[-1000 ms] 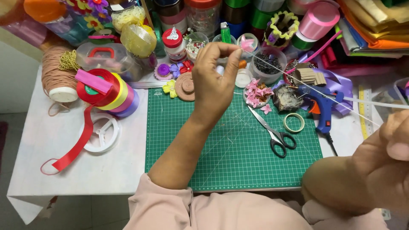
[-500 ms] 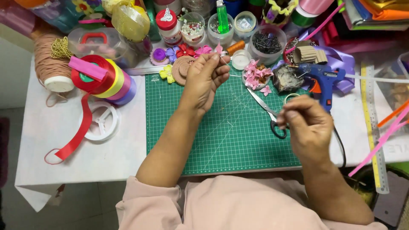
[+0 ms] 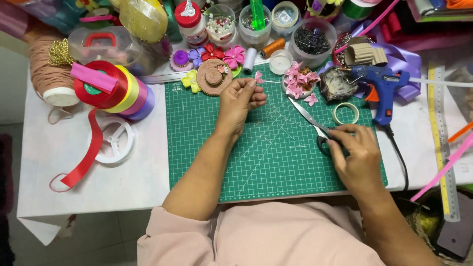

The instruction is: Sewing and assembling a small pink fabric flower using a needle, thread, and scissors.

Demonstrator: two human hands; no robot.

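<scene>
Left hand [image 3: 240,101] pinches a small pink flower [image 3: 258,77] over the far edge of the green cutting mat [image 3: 276,148]. Right hand [image 3: 355,156] closes on scissors [image 3: 315,125], mat right. Finished pink flowers [image 3: 299,81] piled beyond; no cut underway.

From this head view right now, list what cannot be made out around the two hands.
- Scissors: the handles are hidden under the right hand; whether fingers sit in the loops cannot be told.
- Small pink flower pinched by the left hand: too small to show its make; its thin stem is barely visible.
- Blue glue gun: its cord runs off the table edge, so the end is hidden.
- Jars along the top edge: cut off.
</scene>
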